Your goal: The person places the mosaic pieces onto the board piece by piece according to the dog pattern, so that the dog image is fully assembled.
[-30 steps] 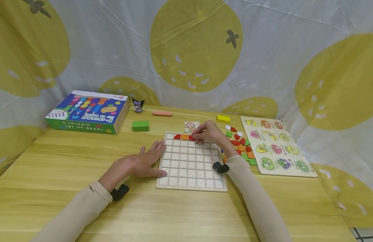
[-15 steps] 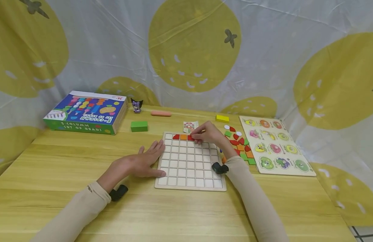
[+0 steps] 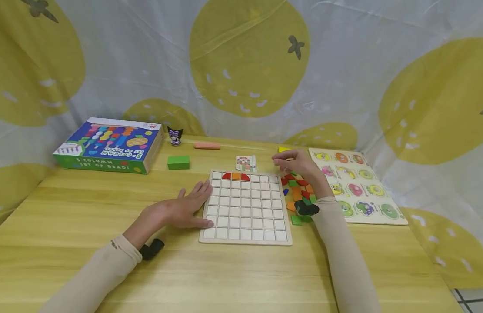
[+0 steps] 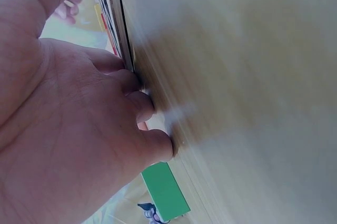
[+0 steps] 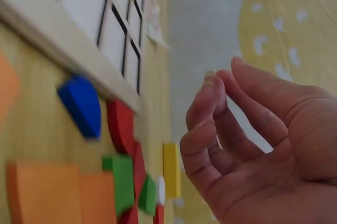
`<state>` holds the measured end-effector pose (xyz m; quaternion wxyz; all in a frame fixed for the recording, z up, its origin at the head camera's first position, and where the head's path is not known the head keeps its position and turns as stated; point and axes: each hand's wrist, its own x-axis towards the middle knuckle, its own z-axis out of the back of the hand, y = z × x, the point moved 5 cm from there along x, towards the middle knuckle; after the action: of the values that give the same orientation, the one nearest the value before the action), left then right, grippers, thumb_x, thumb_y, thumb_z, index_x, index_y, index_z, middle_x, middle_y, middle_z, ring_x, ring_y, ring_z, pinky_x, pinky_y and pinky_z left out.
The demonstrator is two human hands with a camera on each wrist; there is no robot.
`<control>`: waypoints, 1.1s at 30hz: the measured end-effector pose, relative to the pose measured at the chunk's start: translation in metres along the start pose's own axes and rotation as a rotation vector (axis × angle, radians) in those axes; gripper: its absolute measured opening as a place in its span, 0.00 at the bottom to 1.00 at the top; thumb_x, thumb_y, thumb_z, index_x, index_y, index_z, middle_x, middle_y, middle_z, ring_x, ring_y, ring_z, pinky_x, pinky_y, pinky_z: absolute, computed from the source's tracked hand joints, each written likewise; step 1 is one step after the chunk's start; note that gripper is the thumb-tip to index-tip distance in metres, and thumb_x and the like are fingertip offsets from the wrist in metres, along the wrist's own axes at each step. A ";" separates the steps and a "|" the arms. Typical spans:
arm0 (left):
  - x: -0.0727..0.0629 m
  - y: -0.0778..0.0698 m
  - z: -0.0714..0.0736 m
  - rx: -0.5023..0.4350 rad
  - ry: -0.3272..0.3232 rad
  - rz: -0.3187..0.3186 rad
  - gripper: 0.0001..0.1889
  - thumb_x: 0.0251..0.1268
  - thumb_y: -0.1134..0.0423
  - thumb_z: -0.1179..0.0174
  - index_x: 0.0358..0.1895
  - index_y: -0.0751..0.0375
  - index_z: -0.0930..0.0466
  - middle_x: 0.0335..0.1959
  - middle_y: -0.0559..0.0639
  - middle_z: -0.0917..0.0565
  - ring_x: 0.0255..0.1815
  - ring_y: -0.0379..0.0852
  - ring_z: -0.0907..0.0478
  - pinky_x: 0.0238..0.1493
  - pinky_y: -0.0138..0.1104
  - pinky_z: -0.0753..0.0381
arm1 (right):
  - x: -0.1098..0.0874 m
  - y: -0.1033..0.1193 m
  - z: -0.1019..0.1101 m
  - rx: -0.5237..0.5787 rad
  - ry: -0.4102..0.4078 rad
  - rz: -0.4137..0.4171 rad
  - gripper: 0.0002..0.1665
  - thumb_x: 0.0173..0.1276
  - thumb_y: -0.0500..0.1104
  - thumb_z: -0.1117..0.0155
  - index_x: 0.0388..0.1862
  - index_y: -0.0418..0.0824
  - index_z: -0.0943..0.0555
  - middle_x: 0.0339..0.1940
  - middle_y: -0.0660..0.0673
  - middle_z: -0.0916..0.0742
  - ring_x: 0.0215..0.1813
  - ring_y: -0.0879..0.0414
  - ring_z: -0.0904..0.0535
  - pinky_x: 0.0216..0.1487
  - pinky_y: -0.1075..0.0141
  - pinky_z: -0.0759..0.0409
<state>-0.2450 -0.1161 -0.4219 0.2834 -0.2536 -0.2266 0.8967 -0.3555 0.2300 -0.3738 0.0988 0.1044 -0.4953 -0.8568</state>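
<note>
A wooden grid board lies mid-table. Its far row holds an orange square between two red rounded pieces. My left hand rests along the board's left side, fingers extended and thumb over the edge; its fingertips meet the board's side in the left wrist view. Off the board's far right corner, my right hand is raised over loose coloured pieces. In the right wrist view its fingers are loosely bent, with nothing between them and the thumb. A small picture card lies behind the board.
A fruit puzzle board stands at the right, partly behind my right wrist. Farther left are a green block, a pink stick, a small figurine and a bead-set box. A yellow block is at the back.
My right hand has let go of the right-hand red piece, which stays in the far row, and has moved right over the loose pieces. The left hand keeps its place on the board.
</note>
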 end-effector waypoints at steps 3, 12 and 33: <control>0.002 0.007 -0.002 0.002 -0.007 -0.010 0.63 0.72 0.26 0.42 0.89 0.60 0.68 0.90 0.56 0.74 0.90 0.59 0.77 0.82 0.68 0.74 | -0.005 -0.009 0.017 -0.009 -0.066 -0.034 0.24 0.80 0.47 0.30 0.65 0.32 0.14 0.52 0.36 0.11 0.44 0.39 0.18 0.48 0.54 0.17; 0.004 0.011 0.000 0.053 0.004 0.024 0.67 0.65 0.17 0.47 0.89 0.58 0.70 0.90 0.53 0.75 0.90 0.55 0.77 0.85 0.65 0.71 | -0.011 -0.028 0.035 -0.171 0.010 -0.043 0.16 0.78 0.40 0.28 0.56 0.31 0.10 0.39 0.36 0.11 0.27 0.49 0.30 0.32 0.60 0.28; 0.005 0.011 -0.004 0.028 -0.003 0.022 0.67 0.64 0.17 0.46 0.89 0.57 0.69 0.90 0.52 0.75 0.90 0.53 0.77 0.84 0.65 0.73 | -0.008 -0.037 0.031 -0.306 0.066 -0.030 0.09 0.70 0.37 0.22 0.43 0.31 0.09 0.32 0.49 0.14 0.35 0.53 0.28 0.36 0.67 0.29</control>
<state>-0.2498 -0.1200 -0.4327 0.2769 -0.2505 -0.2115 0.9032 -0.3587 0.2759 -0.3905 0.1171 0.1237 -0.3536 -0.9198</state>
